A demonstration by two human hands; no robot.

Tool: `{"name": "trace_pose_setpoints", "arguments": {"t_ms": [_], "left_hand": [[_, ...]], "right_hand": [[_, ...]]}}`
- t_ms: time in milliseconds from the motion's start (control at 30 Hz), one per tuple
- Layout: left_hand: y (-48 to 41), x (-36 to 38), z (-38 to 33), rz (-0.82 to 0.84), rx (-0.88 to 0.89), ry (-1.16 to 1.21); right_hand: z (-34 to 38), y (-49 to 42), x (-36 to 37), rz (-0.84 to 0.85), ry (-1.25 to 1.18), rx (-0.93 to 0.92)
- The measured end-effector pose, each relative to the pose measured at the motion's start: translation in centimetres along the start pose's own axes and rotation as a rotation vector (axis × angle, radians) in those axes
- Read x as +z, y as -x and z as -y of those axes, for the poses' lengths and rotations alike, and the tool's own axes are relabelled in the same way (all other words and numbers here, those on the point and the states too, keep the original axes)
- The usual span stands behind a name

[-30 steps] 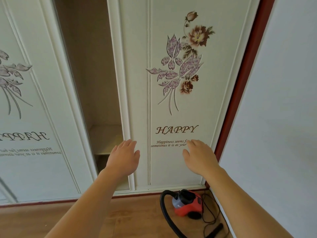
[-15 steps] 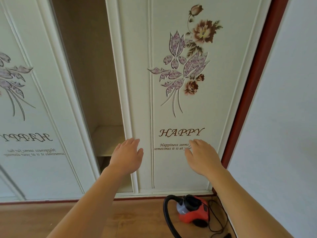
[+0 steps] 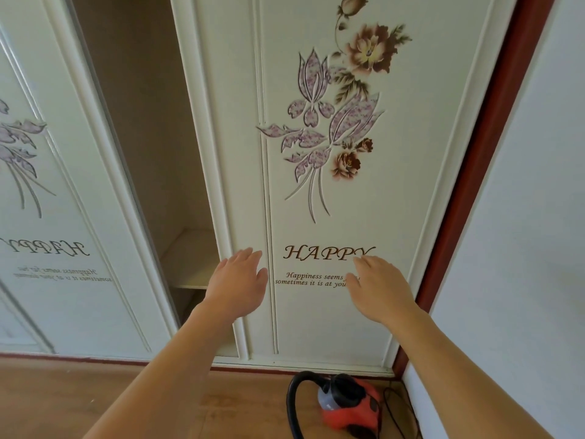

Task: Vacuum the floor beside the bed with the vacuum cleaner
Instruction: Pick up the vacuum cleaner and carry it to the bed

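The one vacuum cleaner (image 3: 348, 407), red with a black hose (image 3: 291, 403), is sitting on the wooden floor (image 3: 95, 400) at about 5 o'clock, below the right hand (image 3: 380, 289) and well apart from both hands. The left hand (image 3: 237, 286) and the right hand are reaching flat toward the white sliding door (image 3: 411, 217), fingers straight and holding nothing; I cannot tell if they are touching it. This door is showing "HAPPY" and "Happiness seems… sometimes it is at you…", partly covered by the right hand, while a second door (image 3: 63, 217) at 9 o'clock is showing the same words mirrored.

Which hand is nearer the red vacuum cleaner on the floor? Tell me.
Right. The right hand hovers almost straight above the vacuum cleaner; the left hand, equally high, is off to its left.
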State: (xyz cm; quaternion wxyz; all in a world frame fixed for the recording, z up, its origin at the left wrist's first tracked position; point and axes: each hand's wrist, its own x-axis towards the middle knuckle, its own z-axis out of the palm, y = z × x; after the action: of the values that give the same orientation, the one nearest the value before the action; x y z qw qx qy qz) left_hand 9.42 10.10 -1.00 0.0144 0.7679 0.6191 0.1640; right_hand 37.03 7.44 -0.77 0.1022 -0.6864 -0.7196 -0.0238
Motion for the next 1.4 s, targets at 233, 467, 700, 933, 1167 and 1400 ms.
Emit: {"name": "trace_pose_setpoints", "arguments": {"t_ms": [233,467,700,933,1167,1400], "left_hand": [[-2.6,1.6,-2.1,0.006,-0.003,-0.015],[-7.3,4.2,-1.3,0.056,0.013,0.025],[-13.9,7.2,-0.6,0.066,0.056,0.076],[-18.2,9.0,-0.6,0.096,0.107,0.065],[-19.5,11.2,-2.2,0.156,0.091,0.003],[-18.7,13.4,-5.4,0.194,-0.024,-0.033]], "right_hand": [[-2.9,-2.3,1.0,0.032,-0.007,0.004],[-4.2,-5.6,2.4,0.076,0.013,0.043],[-5.3,-10.2,3.2,0.051,0.028,0.094],[-6.6,-12.8,5.0,0.089,0.039,0.148],[-9.8,-14.5,7.0,0.116,0.038,0.129],[-13.8,-16.3,9.5,0.185,-0.010,0.010]]}}
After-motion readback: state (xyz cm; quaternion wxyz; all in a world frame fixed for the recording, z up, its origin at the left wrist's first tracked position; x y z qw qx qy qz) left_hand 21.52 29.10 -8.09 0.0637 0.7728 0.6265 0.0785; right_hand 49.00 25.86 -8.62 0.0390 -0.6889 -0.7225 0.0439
